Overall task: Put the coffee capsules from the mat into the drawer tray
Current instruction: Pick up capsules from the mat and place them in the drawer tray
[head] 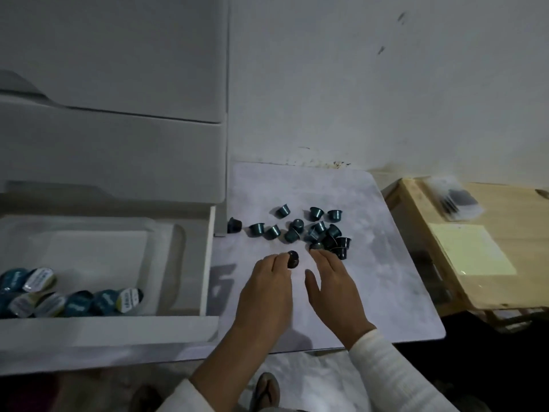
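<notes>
Lower left, drawer tray [166, 242]: foil-lidded pods [71, 295].
Mat [386, 263]: loose capsules [312, 230].
Left hand [264, 292]: pinches dark capsule [293, 259].
Right hand [332, 283]: open, fingers on the capsule pile.
Right: wooden crate [505, 233].

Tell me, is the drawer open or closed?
Open. The drawer is pulled out beside the mat, and you can see the white tray inside with coffee capsules in it.

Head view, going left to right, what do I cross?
Pods in the drawer tray → drawer tray → lone capsule at mat edge → left hand → right hand → cardboard box.
</notes>
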Motion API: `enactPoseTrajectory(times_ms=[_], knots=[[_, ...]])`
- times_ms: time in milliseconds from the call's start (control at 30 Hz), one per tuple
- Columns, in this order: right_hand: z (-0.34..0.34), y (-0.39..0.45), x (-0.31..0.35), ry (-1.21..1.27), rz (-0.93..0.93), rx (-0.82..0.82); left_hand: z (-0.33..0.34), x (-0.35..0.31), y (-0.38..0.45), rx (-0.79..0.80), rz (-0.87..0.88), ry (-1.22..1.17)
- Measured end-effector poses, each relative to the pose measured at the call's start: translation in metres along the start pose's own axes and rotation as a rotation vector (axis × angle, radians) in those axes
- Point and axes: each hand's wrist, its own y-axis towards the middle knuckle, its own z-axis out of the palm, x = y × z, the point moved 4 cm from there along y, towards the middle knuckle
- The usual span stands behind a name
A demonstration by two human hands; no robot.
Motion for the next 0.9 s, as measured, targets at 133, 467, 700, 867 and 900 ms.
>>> enactPoseTrajectory(times_ms=[133, 467, 700, 867, 900], knots=[[0.014, 0.003, -0.038, 0.023, 0.01, 0.064, 0.039, 0.004, 0.009, 0.062, -0.127, -0.1], [0.046, 0.045, -0.07, 0.062, 0.013, 0.092, 0.086, 0.021, 0.047, -0.002, -0.201, -0.179], [0.05, 0.059, -0.072, 0.049, -0.012, 0.038, 0.092, 0.021, 0.061, -0.031, -0.174, -0.141], [0.052, 0.061, -0.077, 0.088, -0.006, 0.044, 0.096, 0.025, 0.06, -0.071, -0.147, -0.143], [0.052, 0.061, -0.078, 0.094, 0.0, 0.048, 0.097, 0.025, 0.06, -0.08, -0.146, -0.141]])
